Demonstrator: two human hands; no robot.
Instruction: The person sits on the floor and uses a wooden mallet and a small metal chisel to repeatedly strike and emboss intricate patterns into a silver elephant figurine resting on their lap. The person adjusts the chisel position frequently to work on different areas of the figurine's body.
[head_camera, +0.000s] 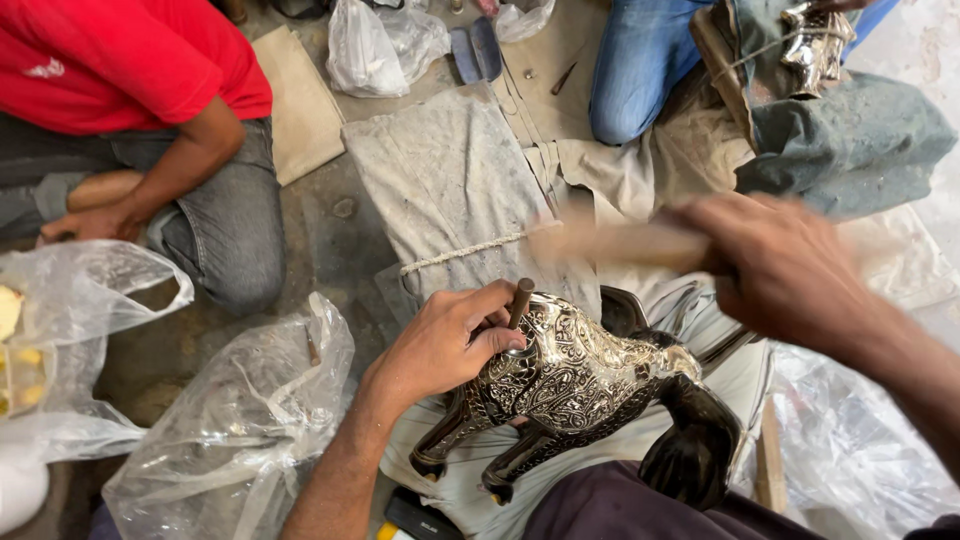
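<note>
A dark animal figurine (580, 395) clad in engraved silvery metal lies on its side across my lap. My left hand (445, 340) rests on its back and pinches a short brown punch (520, 300) upright against the metal. My right hand (780, 265) is raised above and to the right, gripping a pale wooden mallet (620, 243) that is blurred with motion. The mallet's head hangs just above and right of the punch, apart from it.
A dusty grey cloth (450, 180) tied with cord lies ahead on the floor. Crumpled clear plastic bags (240, 420) sit at the left and right. A person in a red shirt (120, 60) kneels at the upper left; another in blue jeans (640, 60) kneels at the top beside a silvery figurine (815, 45).
</note>
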